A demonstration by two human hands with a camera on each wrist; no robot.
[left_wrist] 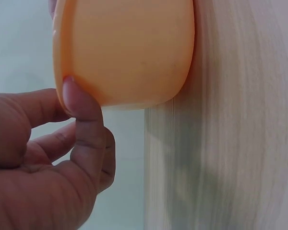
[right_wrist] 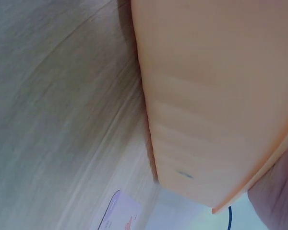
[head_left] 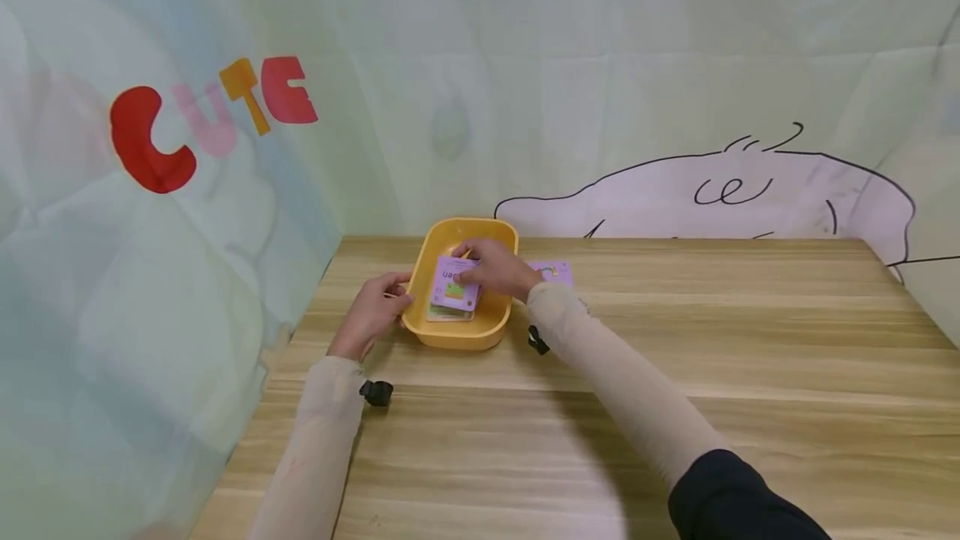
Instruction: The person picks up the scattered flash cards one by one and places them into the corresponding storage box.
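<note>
A yellow plastic bin [head_left: 459, 342] stands near the table's back edge. The left hand [head_left: 372, 312] pinches the bin's rim at its left side; in the left wrist view, thumb and finger of that hand [left_wrist: 62, 153] grip the edge. Inside the bin, the right hand [head_left: 498, 269] holds a purple picture card [head_left: 455, 294] with printed letters upon it. Under that card, another card [head_left: 450, 317] shows at its lower edge. The right wrist view has mostly the bin's outer wall [right_wrist: 206, 105], with part of the right hand [right_wrist: 278, 191] over the rim.
To the right of the bin, a purple card [head_left: 555, 272] lies on the wooden table [head_left: 750, 340], partly behind the right wrist. A printed cloth backdrop [head_left: 420, 90] hangs behind and along the left side. Small black devices [head_left: 377, 393] are worn at the wrists.
</note>
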